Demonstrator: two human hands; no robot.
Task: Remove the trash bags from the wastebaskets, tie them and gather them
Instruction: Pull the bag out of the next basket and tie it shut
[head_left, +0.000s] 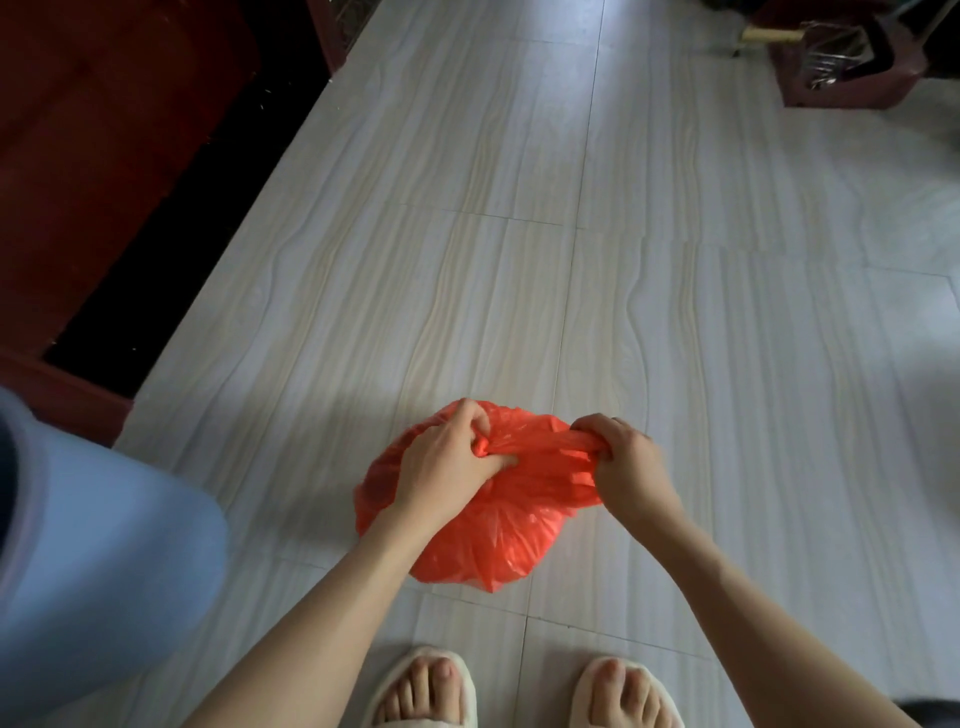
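Note:
A filled red trash bag (498, 530) sits on the pale tiled floor just in front of my feet. My left hand (447, 457) grips a bunched piece of the bag's top at its upper left, fingers curled round the plastic. My right hand (621, 457) holds another twisted strip of the bag's top and stretches it to the right. The plastic runs taut between both hands.
A light blue wastebasket (104, 545) stands close at the left. Dark red wooden furniture (93, 182) fills the upper left. A dark red plastic stool (852, 57) with clutter is at the far upper right. My slippered feet (524, 691) are at the bottom edge.

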